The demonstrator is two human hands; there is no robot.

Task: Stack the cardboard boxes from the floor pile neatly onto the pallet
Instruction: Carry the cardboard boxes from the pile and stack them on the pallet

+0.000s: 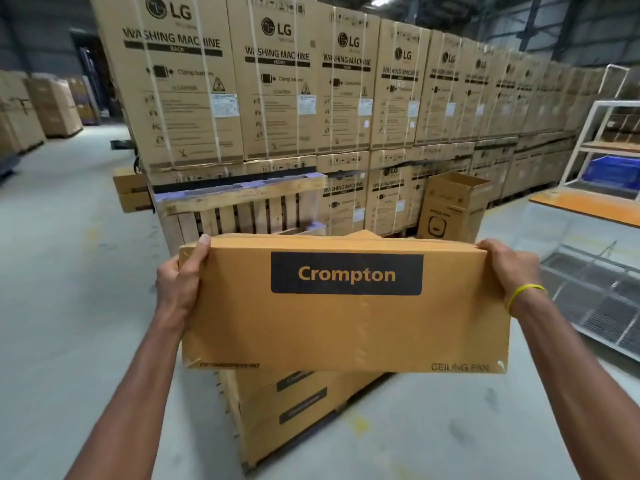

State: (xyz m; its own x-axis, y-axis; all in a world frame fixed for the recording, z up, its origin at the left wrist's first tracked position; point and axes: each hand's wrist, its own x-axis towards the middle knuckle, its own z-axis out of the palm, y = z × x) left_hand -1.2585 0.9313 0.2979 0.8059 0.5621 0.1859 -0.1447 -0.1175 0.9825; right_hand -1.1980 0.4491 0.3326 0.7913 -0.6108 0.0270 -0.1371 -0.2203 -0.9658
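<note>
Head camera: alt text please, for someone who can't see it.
The left hand and right hand grip the ends of a ceiling fan box above a stack of similar boxes. Behind stand a wooden pallet on edge and a wall of washing machine boxes.

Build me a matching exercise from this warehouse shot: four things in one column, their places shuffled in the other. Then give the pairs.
Things:
1. Crompton box
2. open-topped box
3. blue crate
4. yellow band

Places:
A. on a shelf of the white rack
B. round the right wrist
C. gripped at its two ends by the left hand and right hand
D. standing on the floor in front of the washing machine boxes

Pairs: 1-C; 2-D; 3-A; 4-B.
</note>
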